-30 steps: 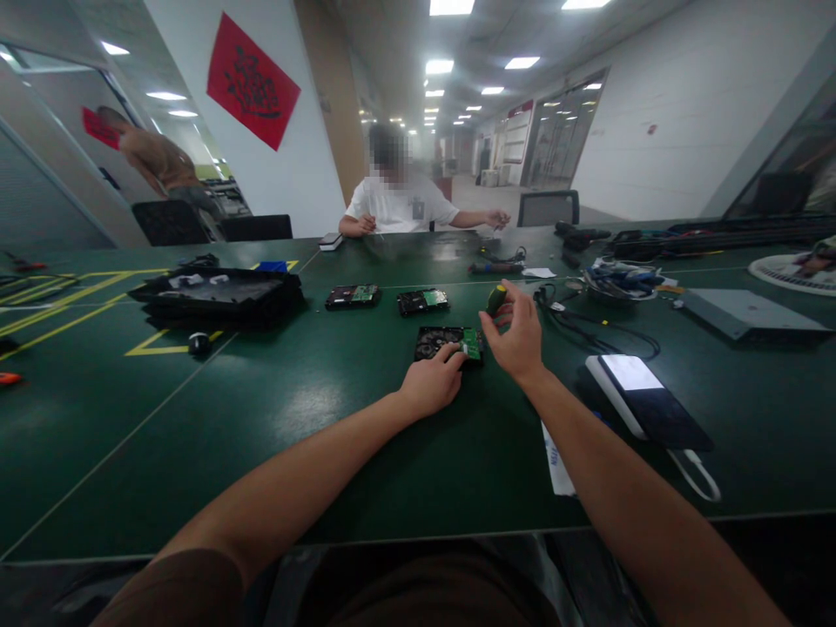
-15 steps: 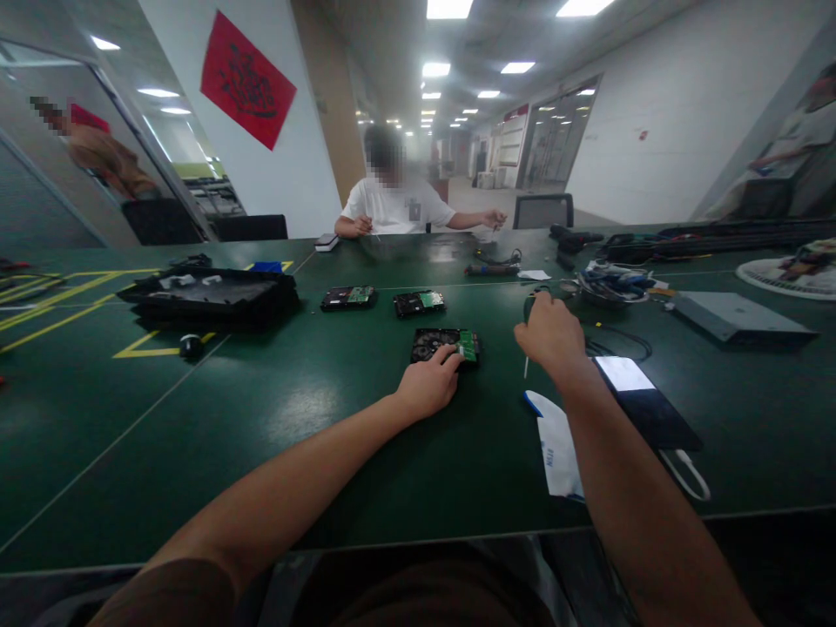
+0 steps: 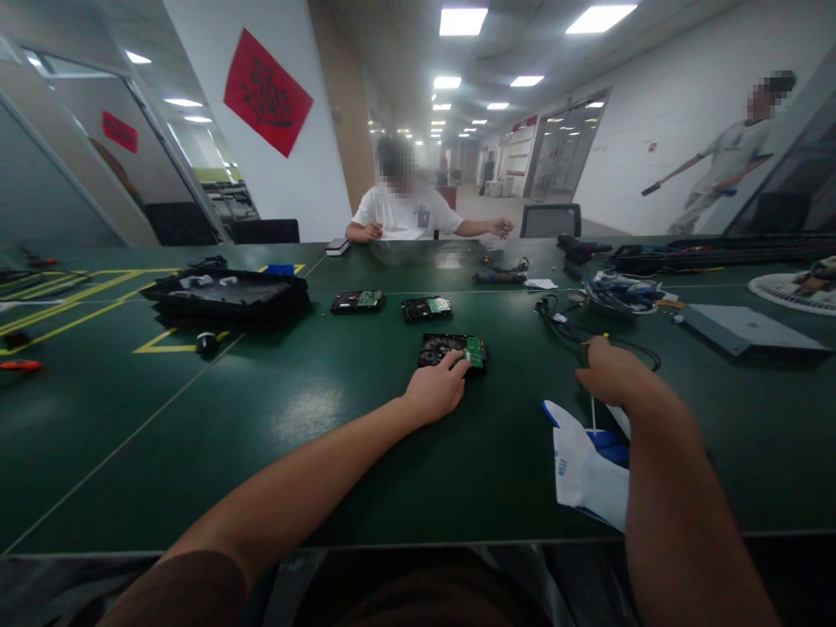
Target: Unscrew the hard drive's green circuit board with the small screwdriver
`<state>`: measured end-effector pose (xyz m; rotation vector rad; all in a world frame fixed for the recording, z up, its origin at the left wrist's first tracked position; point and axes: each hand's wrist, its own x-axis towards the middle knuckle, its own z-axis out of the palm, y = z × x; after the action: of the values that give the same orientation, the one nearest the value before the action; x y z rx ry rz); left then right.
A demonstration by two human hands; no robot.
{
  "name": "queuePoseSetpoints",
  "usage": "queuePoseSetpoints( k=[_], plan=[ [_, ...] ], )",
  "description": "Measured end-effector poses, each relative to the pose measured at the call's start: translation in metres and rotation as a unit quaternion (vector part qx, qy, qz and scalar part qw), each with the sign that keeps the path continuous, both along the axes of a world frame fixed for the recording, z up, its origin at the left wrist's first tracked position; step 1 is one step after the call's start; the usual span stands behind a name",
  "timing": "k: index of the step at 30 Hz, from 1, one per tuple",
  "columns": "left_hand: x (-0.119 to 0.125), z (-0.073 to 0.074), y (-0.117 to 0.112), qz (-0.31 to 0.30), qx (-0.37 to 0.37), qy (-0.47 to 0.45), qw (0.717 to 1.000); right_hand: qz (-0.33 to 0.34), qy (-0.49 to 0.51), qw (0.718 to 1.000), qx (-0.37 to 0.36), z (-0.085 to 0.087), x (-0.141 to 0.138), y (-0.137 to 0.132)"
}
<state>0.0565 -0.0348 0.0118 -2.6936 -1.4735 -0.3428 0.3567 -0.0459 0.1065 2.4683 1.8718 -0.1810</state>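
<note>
My left hand (image 3: 439,387) is on the near side of a hard drive (image 3: 441,348), its fingers reaching over the green circuit board at the drive's right end. The drive lies flat on the green table. To the right, my right hand (image 3: 614,370) is closed around a screwdriver (image 3: 593,411); its thin shaft points down from the fist and the handle is mostly hidden by the fingers. Below that shaft lies a white and blue glove (image 3: 581,466), partly covered by my right forearm. Two more hard drives, one on the left (image 3: 358,301) and one nearer the middle (image 3: 427,307), lie beyond.
A black tray (image 3: 225,296) stands left, with a small black and white object (image 3: 206,343) before it. Black cables (image 3: 562,322), a bowl of wires (image 3: 620,294) and a grey metal box (image 3: 754,329) lie right. A person in white (image 3: 408,213) sits opposite; another walks at right.
My right hand has moved right and nearer to me with the screwdriver, away from the drive. My left hand stays on the hard drive. The view has shifted slightly.
</note>
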Motion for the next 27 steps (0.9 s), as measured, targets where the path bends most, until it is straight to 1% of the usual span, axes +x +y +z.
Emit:
queuePoseSetpoints(
  k=[2,4,7,8,9,11,12,14,16,17,19,22,24,27],
  plan=[
    [0.0,0.0,0.001,-0.002,-0.002,-0.001,1.0,0.004,0.002,1.0,0.01,-0.005,0.002,-0.003],
    [0.0,0.0,0.001,-0.001,-0.003,-0.003,1.0,-0.003,0.003,1.0,0.028,-0.004,0.002,-0.006],
    [0.001,0.0,0.0,-0.004,0.001,-0.004,1.0,-0.034,-0.005,0.995,0.089,0.006,-0.002,-0.009],
    [0.001,0.001,-0.001,-0.002,0.004,-0.005,1.0,-0.033,-0.003,0.993,0.113,0.01,-0.005,-0.007],
    [0.002,0.003,-0.002,0.003,0.007,-0.006,1.0,-0.016,0.001,0.991,0.136,0.013,-0.009,-0.003],
    [0.004,0.007,-0.002,0.021,0.016,-0.013,1.0,0.043,0.018,0.984,0.17,0.014,-0.023,0.01],
    [0.005,0.01,-0.002,0.028,0.025,-0.018,0.999,0.072,0.027,0.982,0.171,0.011,-0.031,0.019],
    [0.01,0.016,0.0,0.041,0.055,-0.026,0.997,0.099,0.032,0.985,0.137,-0.003,-0.049,0.041],
    [0.018,0.02,0.005,0.056,0.09,-0.017,0.994,0.129,0.036,0.987,0.084,-0.024,-0.065,0.063],
    [0.023,0.021,0.008,0.066,0.094,-0.01,0.993,0.138,0.054,0.987,0.058,-0.034,-0.071,0.073],
    [0.035,0.022,0.013,0.078,0.083,-0.002,0.993,0.148,0.065,0.986,0.049,-0.054,-0.079,0.088],
    [0.052,0.018,0.018,0.088,0.08,-0.007,0.993,0.153,0.07,0.984,0.062,-0.073,-0.081,0.1],
    [0.059,0.015,0.02,0.095,0.083,-0.017,0.992,0.163,0.072,0.982,0.068,-0.081,-0.081,0.103],
    [0.064,0.013,0.02,0.106,0.09,-0.03,0.99,0.173,0.072,0.98,0.071,-0.087,-0.08,0.105]
  ],
)
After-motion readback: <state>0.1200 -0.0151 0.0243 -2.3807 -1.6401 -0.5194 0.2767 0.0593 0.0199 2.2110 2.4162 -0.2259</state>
